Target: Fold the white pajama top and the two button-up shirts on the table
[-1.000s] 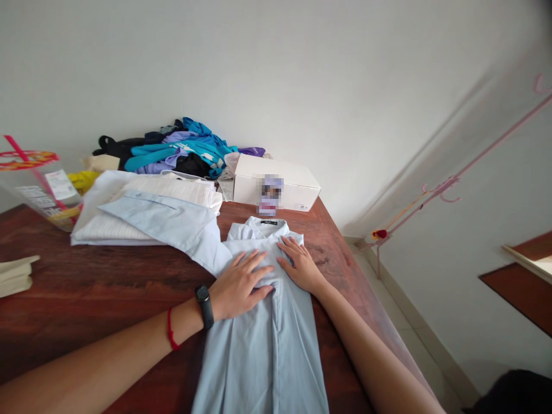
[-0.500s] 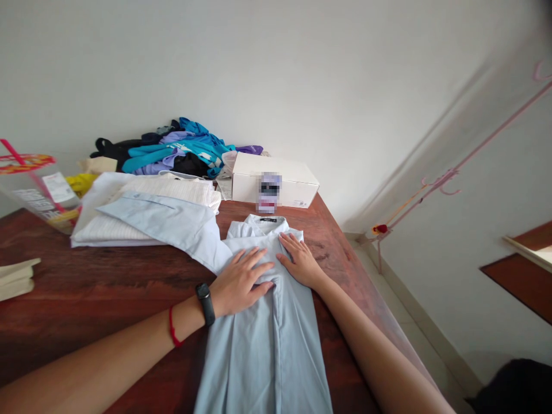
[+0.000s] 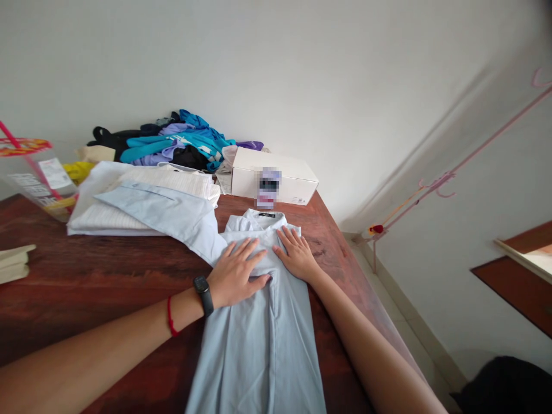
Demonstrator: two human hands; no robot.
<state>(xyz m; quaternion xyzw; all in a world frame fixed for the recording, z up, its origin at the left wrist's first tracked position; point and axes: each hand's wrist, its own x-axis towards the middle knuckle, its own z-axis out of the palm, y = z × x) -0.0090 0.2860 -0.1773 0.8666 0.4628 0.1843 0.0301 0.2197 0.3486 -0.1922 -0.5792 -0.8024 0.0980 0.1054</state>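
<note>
A light blue shirt lies lengthwise on the wooden table, its collar at the far end and its lower end running out of view at the bottom. My left hand rests flat on the upper left of the shirt, fingers spread. On the upper right, just below the collar, my right hand lies flat with its fingers stretched out. Neither hand grips the cloth. One shirt sleeve reaches left and lies over a stack of folded white clothes.
Behind the shirt stands a white box. A heap of blue, purple and black clothes lies against the wall. At the left are a plastic cup with a red straw and beige cloth. The wooden table ends at the right.
The view has shifted slightly, so everything sits a little higher and further left. Both hands stay flat on the shirt, with little movement over it.
</note>
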